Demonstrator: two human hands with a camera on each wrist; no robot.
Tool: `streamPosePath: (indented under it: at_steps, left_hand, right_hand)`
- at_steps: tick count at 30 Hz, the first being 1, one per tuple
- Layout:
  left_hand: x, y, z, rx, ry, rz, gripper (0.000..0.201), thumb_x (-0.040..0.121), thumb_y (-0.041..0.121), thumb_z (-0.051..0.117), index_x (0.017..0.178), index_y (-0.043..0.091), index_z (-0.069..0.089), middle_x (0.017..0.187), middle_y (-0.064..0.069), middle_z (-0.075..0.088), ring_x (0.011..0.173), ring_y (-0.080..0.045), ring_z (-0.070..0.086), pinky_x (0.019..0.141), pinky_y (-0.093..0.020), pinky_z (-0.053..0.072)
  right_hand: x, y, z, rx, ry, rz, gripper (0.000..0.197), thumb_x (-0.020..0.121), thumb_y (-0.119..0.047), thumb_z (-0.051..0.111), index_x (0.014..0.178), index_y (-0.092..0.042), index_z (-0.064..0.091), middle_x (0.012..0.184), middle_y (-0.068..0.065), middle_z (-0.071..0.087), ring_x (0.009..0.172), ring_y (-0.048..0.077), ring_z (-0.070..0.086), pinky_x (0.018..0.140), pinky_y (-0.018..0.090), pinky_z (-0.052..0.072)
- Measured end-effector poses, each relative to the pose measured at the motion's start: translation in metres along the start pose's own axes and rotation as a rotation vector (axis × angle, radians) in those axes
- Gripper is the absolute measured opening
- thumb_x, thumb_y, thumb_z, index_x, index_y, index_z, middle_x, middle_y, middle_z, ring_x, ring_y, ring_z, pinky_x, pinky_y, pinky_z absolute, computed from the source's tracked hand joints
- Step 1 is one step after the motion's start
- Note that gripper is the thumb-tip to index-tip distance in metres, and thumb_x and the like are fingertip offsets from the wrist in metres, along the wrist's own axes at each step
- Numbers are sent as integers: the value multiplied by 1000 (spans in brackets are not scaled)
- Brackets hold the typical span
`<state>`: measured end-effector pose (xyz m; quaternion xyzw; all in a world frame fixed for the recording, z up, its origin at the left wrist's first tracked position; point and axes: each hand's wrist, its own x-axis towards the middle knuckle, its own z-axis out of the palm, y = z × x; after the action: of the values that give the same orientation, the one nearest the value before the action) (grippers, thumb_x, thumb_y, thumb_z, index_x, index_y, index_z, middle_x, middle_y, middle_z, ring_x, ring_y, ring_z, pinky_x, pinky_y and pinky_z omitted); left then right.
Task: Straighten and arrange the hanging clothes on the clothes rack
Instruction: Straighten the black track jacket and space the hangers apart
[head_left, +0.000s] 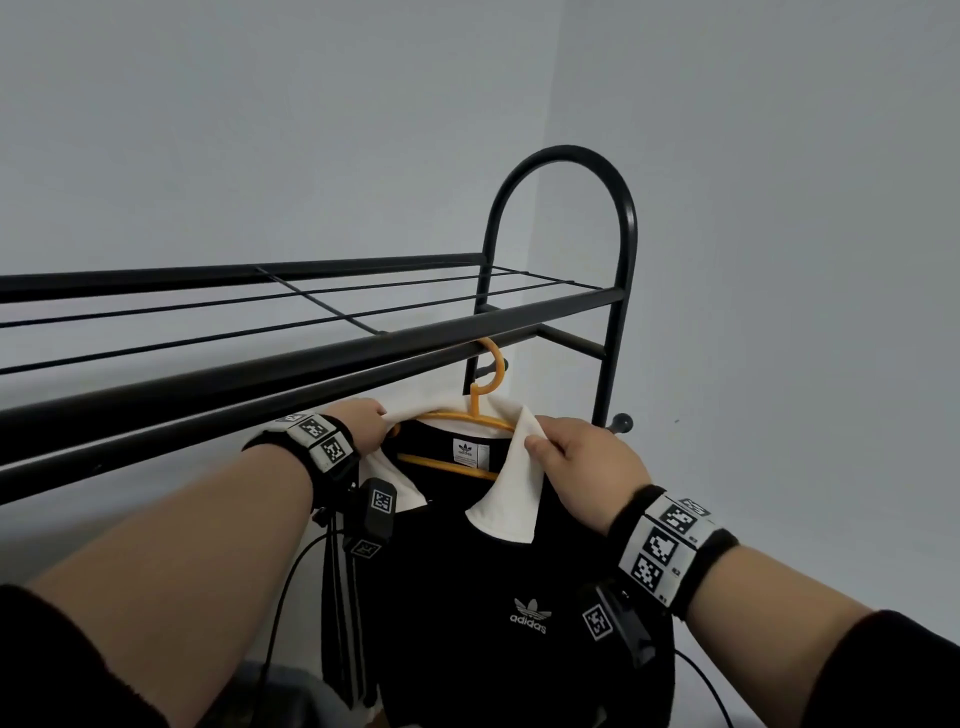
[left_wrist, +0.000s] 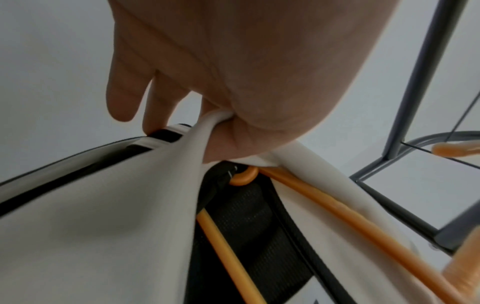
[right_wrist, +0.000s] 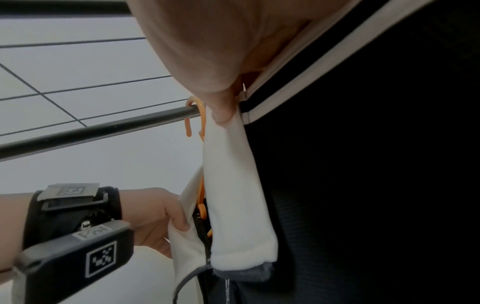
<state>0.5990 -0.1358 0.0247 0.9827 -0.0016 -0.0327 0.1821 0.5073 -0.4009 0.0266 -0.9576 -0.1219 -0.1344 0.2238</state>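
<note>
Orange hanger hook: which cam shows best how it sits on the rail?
Right wrist. There the orange hanger hook visibly wraps over the rail, seen side-on. The head view shows the hook partly hidden behind the front bar. The left wrist view shows only the hanger's arms, not the hook.

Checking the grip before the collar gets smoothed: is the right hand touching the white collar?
Touching. The head view shows the right hand pinching the white collar.

Both forearms are raised and extended forward; the left hand (head_left: 370, 427) and right hand (head_left: 582, 470) are closed in pinches.
</note>
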Motion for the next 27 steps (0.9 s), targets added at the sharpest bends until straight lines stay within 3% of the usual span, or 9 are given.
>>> streamPosePath:
  at_steps: [5, 9, 11, 14, 16, 19, 22, 24, 27]
  left_hand:
    - [2, -3, 2, -100, 92, 73, 20, 91, 15, 51, 105, 15, 65, 101, -7, 68, 98, -28, 63, 75, -28, 43]
    - [-4, 10, 2, -180, 131, 248, 10, 84, 28, 62, 94, 28, 62, 83, 3, 65, 80, -19, 63, 63, -27, 43]
    - [-6, 16, 2, -200, 109, 335, 16, 83, 44, 65, 91, 30, 63, 81, 4, 66, 77, -17, 63, 63, -27, 43]
    - [-5, 16, 2, -176, 101, 414, 38, 78, 66, 59, 89, 31, 65, 80, 3, 67, 77, -16, 64, 67, -31, 49]
    - [-4, 14, 1, -194, 97, 425, 51, 76, 75, 52, 86, 26, 67, 80, -4, 69, 76, -22, 65, 71, -39, 52]
    - [-2, 16, -2, -176, 90, 422, 53, 85, 70, 48, 82, 21, 67, 81, -11, 70, 77, -29, 66, 72, -43, 53]
    - [1, 19, -1, -201, 82, 406, 46, 84, 70, 51, 79, 26, 66, 77, -2, 68, 77, -22, 66, 71, -37, 50]
    - [3, 19, 1, -234, 85, 385, 44, 83, 70, 54, 78, 28, 66, 75, 2, 67, 76, -18, 64, 69, -34, 49]
    - [5, 17, 3, -247, 79, 370, 45, 83, 69, 55, 75, 26, 65, 71, 3, 64, 72, -18, 62, 64, -30, 42]
  right_hand:
    - [-5, 14, -7, 373, 118, 104, 38, 103, -45, 38, 112, -31, 73, 107, -16, 72, 100, 4, 64, 88, 25, 45]
    - [-20, 43, -16, 651, 332, 288, 47, 106, -40, 37, 94, -16, 75, 92, 1, 78, 82, 20, 71, 69, 20, 45]
    - [-32, 58, -14, 607, 344, 308, 51, 104, -44, 36, 86, -14, 73, 88, 4, 77, 80, 22, 69, 68, 21, 46]
    - [-51, 80, -5, 284, 261, 230, 50, 86, -64, 40, 74, -22, 62, 75, -1, 68, 75, 18, 64, 74, 40, 51]
    - [-60, 87, 1, 66, 172, 185, 46, 78, -71, 47, 69, -26, 54, 69, -6, 60, 71, 13, 59, 69, 39, 51]
    - [-67, 87, 11, -99, 127, 151, 37, 81, -65, 58, 70, -33, 46, 71, -11, 56, 70, 5, 55, 65, 34, 47]
    - [-70, 89, 16, 50, 199, 212, 24, 86, -54, 66, 77, -35, 55, 76, -11, 62, 75, 7, 60, 69, 32, 48]
    - [-72, 94, 20, 148, 249, 297, 26, 86, -52, 67, 78, -29, 60, 75, -8, 66, 75, 12, 64, 70, 34, 51]
    - [-77, 105, 26, 35, 250, 372, 38, 89, -54, 61, 70, -22, 54, 66, -5, 61, 70, 18, 61, 64, 36, 49]
